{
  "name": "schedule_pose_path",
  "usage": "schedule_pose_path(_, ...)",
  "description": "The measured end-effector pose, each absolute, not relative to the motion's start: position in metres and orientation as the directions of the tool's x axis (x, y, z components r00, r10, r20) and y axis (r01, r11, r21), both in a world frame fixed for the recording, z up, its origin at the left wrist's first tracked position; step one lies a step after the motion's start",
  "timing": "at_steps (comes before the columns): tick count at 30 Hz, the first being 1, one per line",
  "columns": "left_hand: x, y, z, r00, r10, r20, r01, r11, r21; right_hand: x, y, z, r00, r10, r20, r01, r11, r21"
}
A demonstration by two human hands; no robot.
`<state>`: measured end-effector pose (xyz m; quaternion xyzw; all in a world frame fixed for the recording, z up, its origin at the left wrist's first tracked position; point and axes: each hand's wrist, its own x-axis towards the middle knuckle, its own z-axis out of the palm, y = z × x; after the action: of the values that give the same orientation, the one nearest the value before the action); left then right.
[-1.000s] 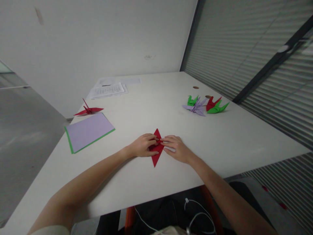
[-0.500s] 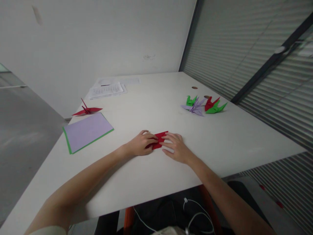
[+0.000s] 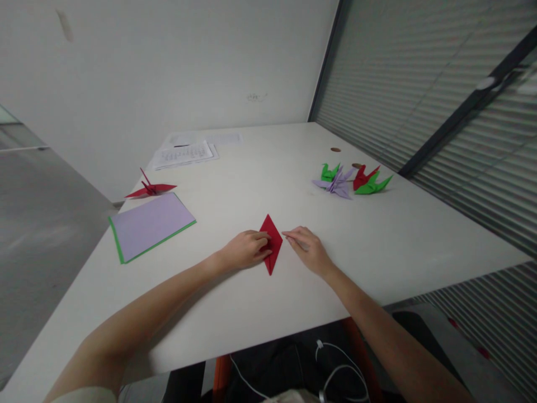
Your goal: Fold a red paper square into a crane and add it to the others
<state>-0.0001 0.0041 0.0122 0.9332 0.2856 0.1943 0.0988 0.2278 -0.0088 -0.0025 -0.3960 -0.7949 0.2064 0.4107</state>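
Note:
A folded red paper [image 3: 272, 245], diamond-shaped with points toward and away from me, lies flat on the white table [image 3: 260, 184]. My left hand [image 3: 245, 249] rests on its left side with curled fingers pressing the paper down. My right hand [image 3: 308, 250] lies just right of the paper, fingers stretched toward its right edge, holding nothing.
A stack of lilac and green paper sheets [image 3: 150, 224] lies at the left, a red paper crane [image 3: 150, 188] behind it. Printed sheets [image 3: 184, 153] sit at the far side. Several folded cranes, green, lilac and red [image 3: 352, 180], stand at the right.
Half a second ago the red paper was folded short under both hands. Now it lies opened as a long diamond, and my right hand has come off it to the right.

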Motion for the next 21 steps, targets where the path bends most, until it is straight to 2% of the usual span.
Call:
schedule_pose_path(4, 0.0, 0.004, 0.01, 0.806, 0.518, 0.288, 0.384, -0.827, 0.411, 0.226, 0.0, -0.011, -0.369, 0.854, 0.367, 0.623, 0.52, -0.584)
schedule_pose_path(8, 0.003, 0.006, 0.003, 0.758, 0.544, 0.361, 0.352, -0.806, 0.475, 0.22, 0.003, -0.011, -0.393, 0.883, 0.257, 0.729, 0.47, -0.498)
schedule_pose_path(11, 0.003, 0.008, -0.002, 0.612, 0.695, 0.378, 0.467, -0.703, 0.536, 0.215, 0.004, -0.008, -0.364, 0.909, 0.201, 0.727, 0.413, -0.548)
schedule_pose_path(14, 0.003, 0.01, -0.004, 0.508, 0.808, 0.3, 0.567, -0.575, 0.59, 0.212, 0.004, -0.006, -0.33, 0.927, 0.178, 0.686, 0.365, -0.629)
schedule_pose_path(18, 0.003, 0.011, -0.005, 0.521, 0.827, 0.212, 0.587, -0.528, 0.614, 0.212, 0.005, -0.006, -0.284, 0.95, 0.128, 0.649, 0.289, -0.704)
schedule_pose_path(21, 0.004, 0.011, -0.006, 0.486, 0.85, 0.203, 0.581, -0.488, 0.652, 0.213, 0.006, -0.006, -0.293, 0.95, 0.109, 0.674, 0.286, -0.682)
